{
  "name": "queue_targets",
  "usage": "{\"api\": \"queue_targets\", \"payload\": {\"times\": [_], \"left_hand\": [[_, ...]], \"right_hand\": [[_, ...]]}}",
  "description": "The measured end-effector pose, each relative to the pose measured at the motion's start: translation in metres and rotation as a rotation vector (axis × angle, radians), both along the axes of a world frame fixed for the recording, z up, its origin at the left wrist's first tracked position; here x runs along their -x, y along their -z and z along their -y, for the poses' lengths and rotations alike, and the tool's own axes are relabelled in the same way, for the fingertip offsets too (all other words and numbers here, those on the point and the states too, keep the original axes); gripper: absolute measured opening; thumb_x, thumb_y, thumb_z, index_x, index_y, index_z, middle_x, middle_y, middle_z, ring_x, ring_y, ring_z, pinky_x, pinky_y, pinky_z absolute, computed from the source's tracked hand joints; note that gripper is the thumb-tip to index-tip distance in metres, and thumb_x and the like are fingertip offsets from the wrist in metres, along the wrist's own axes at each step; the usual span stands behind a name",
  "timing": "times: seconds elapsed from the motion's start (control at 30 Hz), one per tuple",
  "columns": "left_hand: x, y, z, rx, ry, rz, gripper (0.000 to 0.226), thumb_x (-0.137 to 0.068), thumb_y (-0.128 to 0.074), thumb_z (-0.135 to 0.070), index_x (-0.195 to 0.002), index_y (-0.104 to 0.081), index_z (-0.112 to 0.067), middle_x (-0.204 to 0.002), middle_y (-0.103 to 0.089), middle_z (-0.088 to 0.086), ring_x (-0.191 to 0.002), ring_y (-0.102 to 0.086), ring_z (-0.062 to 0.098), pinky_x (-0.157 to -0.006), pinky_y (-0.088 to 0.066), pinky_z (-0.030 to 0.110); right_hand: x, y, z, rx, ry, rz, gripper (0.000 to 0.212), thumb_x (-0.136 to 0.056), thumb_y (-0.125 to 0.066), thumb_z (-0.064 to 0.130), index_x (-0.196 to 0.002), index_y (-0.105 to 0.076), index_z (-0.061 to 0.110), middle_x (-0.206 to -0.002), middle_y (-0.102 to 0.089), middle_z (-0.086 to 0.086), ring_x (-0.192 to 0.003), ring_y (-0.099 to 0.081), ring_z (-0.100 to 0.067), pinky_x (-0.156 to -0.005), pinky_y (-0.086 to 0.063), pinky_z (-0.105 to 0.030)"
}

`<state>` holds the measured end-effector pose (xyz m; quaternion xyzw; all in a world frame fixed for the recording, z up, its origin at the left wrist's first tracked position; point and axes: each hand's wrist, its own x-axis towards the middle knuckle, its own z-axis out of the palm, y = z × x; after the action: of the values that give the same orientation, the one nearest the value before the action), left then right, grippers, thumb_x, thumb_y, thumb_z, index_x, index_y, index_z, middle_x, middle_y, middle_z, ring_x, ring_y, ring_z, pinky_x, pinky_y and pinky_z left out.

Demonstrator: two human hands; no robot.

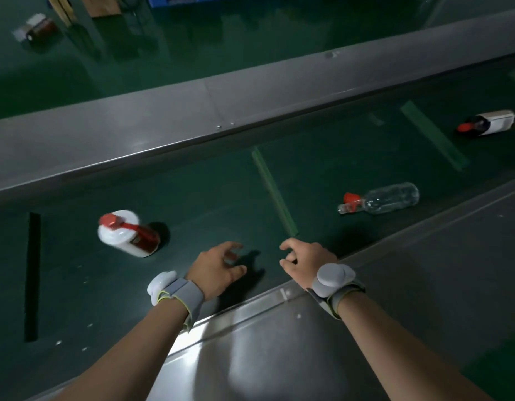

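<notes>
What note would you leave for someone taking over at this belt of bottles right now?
Both empty: left hand and right hand, fingers loosely curled, over the belt.
White bottle with red cap: on the belt, left of the left hand, untouched.
Clear bottle: lying on its side, farther right.
Labelled bottle: lying at the far right.
Done: nothing picked. Left: probably grab the nearest bottle.

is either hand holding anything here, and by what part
Nothing is held: the left hand and right hand hover empty over the conveyor belt, fingers loosely curled, apart from the white bottle.
</notes>
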<state>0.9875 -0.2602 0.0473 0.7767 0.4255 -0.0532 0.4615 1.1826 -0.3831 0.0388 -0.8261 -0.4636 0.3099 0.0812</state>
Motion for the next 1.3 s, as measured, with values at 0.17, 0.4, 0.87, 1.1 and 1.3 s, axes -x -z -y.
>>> {"api": "queue_targets", "payload": {"times": [0.17,0.4,0.87,1.1,1.3], "left_hand": [[-0.151,0.038,0.031,0.024,0.019,-0.066,0.046,-0.084,-0.072,-0.028,-0.127,-0.057,-0.024,-0.116,-0.068,0.003,-0.102,-0.067,0.02,-0.091,-0.049,0.026],[-0.322,0.075,0.07,0.072,0.121,-0.186,0.053,-0.085,-0.07,-0.032,-0.135,-0.051,-0.025,-0.122,-0.067,0.001,-0.111,-0.063,0.021,-0.095,-0.046,0.025],[-0.372,0.095,0.075,0.079,0.028,-0.21,0.047,-0.089,-0.064,-0.036,-0.132,-0.053,-0.021,-0.123,-0.066,0.0,-0.114,-0.061,0.022,-0.096,-0.047,0.027],[-0.354,0.092,0.067,0.121,-0.015,-0.172,0.05,-0.088,-0.064,-0.037,-0.134,-0.052,-0.021,-0.123,-0.067,0.002,-0.113,-0.062,0.022,-0.096,-0.047,0.029],[-0.335,0.075,0.043,0.179,-0.081,-0.098,0.085,-0.074,-0.079,-0.036,-0.145,-0.032,-0.037,-0.124,-0.063,0.0,-0.106,-0.064,0.022,-0.095,-0.051,0.033]], "right_hand": [[-0.141,0.027,0.021,0.046,-0.037,0.006,0.035,-0.089,-0.052,0.044,-0.123,-0.049,0.039,-0.104,-0.07,0.015,-0.095,-0.067,-0.019,-0.074,-0.053,-0.03],[-0.307,0.036,0.044,0.068,-0.056,0.082,0.036,-0.089,-0.056,0.039,-0.124,-0.048,0.035,-0.116,-0.068,0.005,-0.101,-0.065,-0.027,-0.079,-0.055,-0.037],[-0.374,0.091,0.015,0.195,-0.383,0.377,0.1,-0.065,-0.076,0.034,-0.14,-0.011,0.045,-0.147,-0.035,0.007,-0.137,-0.028,-0.027,-0.111,-0.016,-0.05],[-0.365,0.09,0.002,0.17,-0.367,0.377,0.085,-0.069,-0.071,0.034,-0.136,-0.02,0.042,-0.137,-0.044,0.007,-0.125,-0.041,-0.026,-0.107,-0.027,-0.053],[-0.331,0.065,-0.011,0.071,-0.144,-0.115,0.096,-0.059,-0.078,0.045,-0.141,-0.027,0.043,-0.133,-0.048,0.007,-0.121,-0.046,-0.023,-0.095,-0.044,-0.037]]}}
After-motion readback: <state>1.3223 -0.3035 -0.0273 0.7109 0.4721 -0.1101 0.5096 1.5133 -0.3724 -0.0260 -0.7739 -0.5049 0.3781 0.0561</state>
